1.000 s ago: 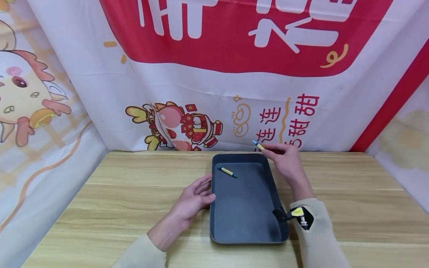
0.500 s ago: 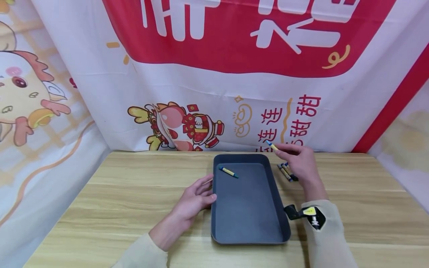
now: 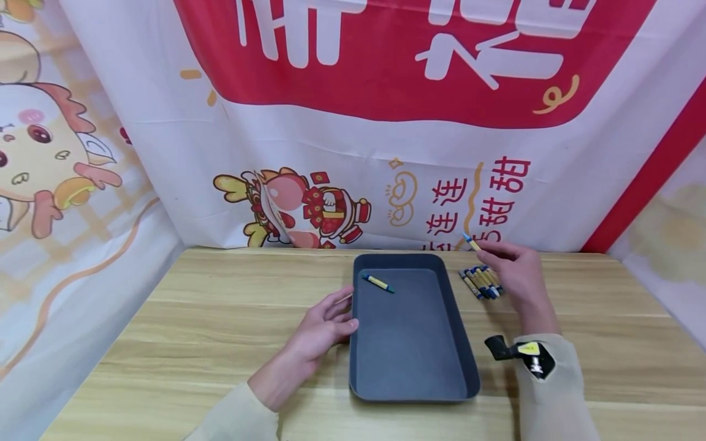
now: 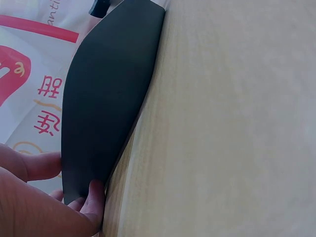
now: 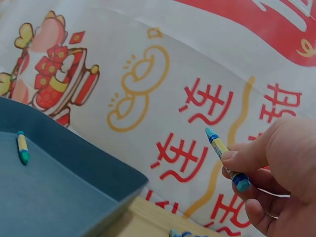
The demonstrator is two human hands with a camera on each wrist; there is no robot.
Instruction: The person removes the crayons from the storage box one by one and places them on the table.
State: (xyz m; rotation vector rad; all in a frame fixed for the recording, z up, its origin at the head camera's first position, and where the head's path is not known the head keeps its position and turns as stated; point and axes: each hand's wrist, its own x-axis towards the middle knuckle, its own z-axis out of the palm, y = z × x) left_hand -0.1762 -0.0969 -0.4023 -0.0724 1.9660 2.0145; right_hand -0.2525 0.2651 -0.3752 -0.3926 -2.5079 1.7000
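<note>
My right hand [image 3: 521, 269] pinches a light-blue crayon [image 3: 471, 242] with a yellow wrapper between thumb and fingers. The right wrist view shows the held crayon [image 5: 219, 153] tilted, its pointed tip up and to the left. On the table just below that hand lies a row of several crayons [image 3: 481, 282] with yellow wrappers. My left hand [image 3: 317, 331] holds the left side wall of a dark grey tray [image 3: 408, 343], thumb at the rim and fingers on the outer face. A green crayon [image 3: 378, 283] lies inside the tray near its far left corner.
The tray stands on a light wood-grain table [image 3: 237, 306]. Behind the table's far edge hangs a white and red printed cloth [image 3: 331, 141]. Another printed cloth [image 3: 72, 184] hangs at the left. A black wrist mount [image 3: 537, 360] sits on the right sleeve.
My right hand has moved right with the light-blue crayon, away from the tray. More of the crayon row has come into view. My left hand stays at the tray wall.
</note>
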